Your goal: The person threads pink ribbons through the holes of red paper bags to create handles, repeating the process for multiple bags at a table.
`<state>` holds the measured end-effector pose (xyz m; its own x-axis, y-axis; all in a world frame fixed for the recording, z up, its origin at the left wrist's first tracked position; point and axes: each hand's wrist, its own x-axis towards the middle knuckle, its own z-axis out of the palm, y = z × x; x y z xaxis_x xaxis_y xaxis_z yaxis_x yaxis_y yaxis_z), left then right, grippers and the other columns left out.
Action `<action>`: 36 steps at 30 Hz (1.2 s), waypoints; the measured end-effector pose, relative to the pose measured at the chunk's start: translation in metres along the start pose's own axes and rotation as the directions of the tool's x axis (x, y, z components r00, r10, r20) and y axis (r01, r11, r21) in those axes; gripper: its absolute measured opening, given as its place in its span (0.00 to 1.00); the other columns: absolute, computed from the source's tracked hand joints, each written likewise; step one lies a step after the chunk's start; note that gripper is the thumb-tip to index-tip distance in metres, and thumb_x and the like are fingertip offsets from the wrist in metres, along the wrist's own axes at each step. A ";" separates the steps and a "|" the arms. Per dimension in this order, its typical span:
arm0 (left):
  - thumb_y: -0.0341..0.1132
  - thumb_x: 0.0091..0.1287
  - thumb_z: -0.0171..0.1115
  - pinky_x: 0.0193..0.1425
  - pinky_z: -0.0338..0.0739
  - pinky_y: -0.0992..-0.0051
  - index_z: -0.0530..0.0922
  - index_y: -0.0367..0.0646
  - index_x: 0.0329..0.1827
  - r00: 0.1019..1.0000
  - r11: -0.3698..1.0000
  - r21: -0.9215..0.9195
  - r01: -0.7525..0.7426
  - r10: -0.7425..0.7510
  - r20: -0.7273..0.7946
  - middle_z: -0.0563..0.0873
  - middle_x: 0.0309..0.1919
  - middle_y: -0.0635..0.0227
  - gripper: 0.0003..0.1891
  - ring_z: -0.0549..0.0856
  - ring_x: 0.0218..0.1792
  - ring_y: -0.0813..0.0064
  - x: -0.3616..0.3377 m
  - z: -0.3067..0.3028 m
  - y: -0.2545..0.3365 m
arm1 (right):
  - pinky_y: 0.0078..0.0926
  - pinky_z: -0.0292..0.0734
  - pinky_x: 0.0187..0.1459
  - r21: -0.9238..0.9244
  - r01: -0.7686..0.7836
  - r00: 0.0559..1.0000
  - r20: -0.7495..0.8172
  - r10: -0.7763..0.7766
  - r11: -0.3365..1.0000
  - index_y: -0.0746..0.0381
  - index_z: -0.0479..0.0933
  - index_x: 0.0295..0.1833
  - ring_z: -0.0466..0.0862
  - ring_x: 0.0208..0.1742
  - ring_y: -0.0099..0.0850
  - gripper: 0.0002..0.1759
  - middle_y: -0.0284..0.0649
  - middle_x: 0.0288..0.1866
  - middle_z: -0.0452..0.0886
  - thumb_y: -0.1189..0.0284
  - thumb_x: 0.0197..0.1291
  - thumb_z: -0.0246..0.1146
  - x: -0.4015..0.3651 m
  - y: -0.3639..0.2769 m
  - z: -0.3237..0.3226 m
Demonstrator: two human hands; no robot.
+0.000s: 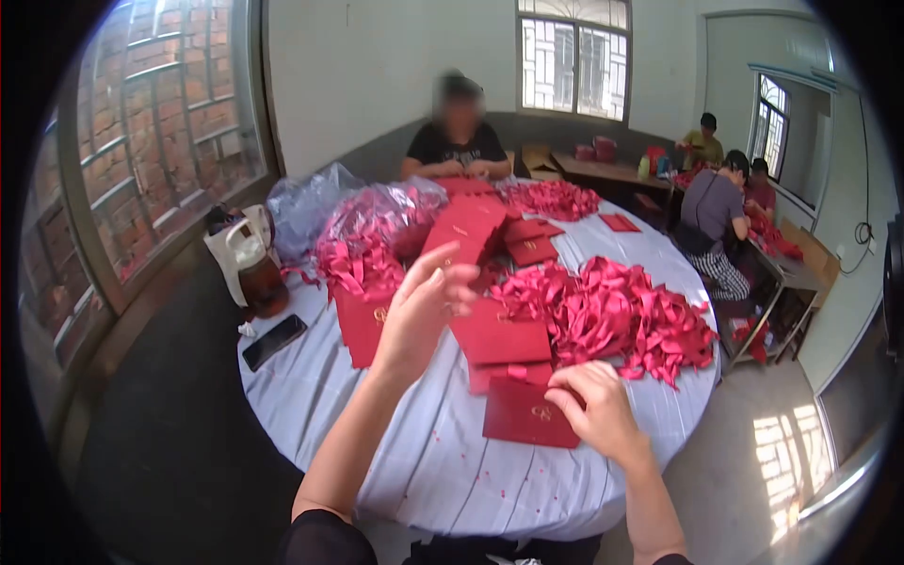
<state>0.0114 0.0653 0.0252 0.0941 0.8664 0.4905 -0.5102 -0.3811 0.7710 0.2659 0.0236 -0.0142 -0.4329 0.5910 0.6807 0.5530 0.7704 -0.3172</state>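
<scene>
My left hand is raised over the middle of the table, its fingers apart and nothing in them. A dark red card with a gold emblem lies near the table's front. My right hand is at its upper right corner, fingers bent together on the edge. Behind that card is a stack of red cards. More red cards stand left of my left hand. A large heap of red ribbons lies right of the stack.
A phone, a jug of dark liquid and plastic bags are at the left. A person sits across the round table. Several people work at tables at the right, one in a grey top.
</scene>
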 end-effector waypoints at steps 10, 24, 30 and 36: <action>0.36 0.71 0.52 0.53 0.79 0.66 0.63 0.37 0.64 0.894 0.944 -0.227 -0.239 0.122 -0.432 0.74 0.60 0.52 0.22 0.80 0.55 0.59 0.177 -0.070 0.057 | 0.36 0.71 0.43 0.017 -0.046 0.998 0.035 0.045 0.999 0.62 0.77 0.36 0.79 0.36 0.41 0.08 0.41 0.32 0.80 0.71 0.56 0.66 0.017 0.001 0.016; 0.27 0.50 0.62 0.54 0.71 0.66 0.80 0.42 0.53 0.790 -0.018 0.803 -0.596 0.167 0.590 0.82 0.47 0.68 0.23 0.79 0.48 0.67 -0.068 0.027 -0.050 | 0.36 0.73 0.41 0.078 0.022 0.998 -0.065 -0.017 0.997 0.65 0.78 0.40 0.78 0.38 0.40 0.09 0.41 0.32 0.78 0.76 0.53 0.66 0.005 0.004 0.020; 0.23 0.47 0.63 0.57 0.71 0.63 0.80 0.42 0.49 0.799 -0.047 0.825 -0.563 0.226 0.558 0.82 0.46 0.67 0.21 0.78 0.51 0.65 -0.075 0.036 -0.055 | 0.36 0.74 0.51 0.098 -0.012 0.993 -0.120 0.024 0.995 0.63 0.80 0.46 0.78 0.49 0.41 0.12 0.43 0.47 0.77 0.81 0.54 0.64 -0.011 -0.004 0.006; 0.22 0.51 0.67 0.51 0.69 0.64 0.80 0.42 0.45 0.844 -0.046 0.868 -0.494 0.214 0.491 0.83 0.36 0.66 0.16 0.77 0.44 0.60 -0.078 0.043 -0.040 | 0.37 0.74 0.51 0.195 -0.063 0.993 -0.084 0.081 0.979 0.64 0.78 0.44 0.78 0.50 0.43 0.10 0.44 0.49 0.76 0.82 0.55 0.62 -0.024 -0.006 0.006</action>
<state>0.0610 -0.0012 -0.0261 0.3900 0.4910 0.7790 0.7191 -0.6908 0.0754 0.2687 0.0062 -0.0320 -0.3256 0.6293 0.7057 0.4299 0.7632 -0.4823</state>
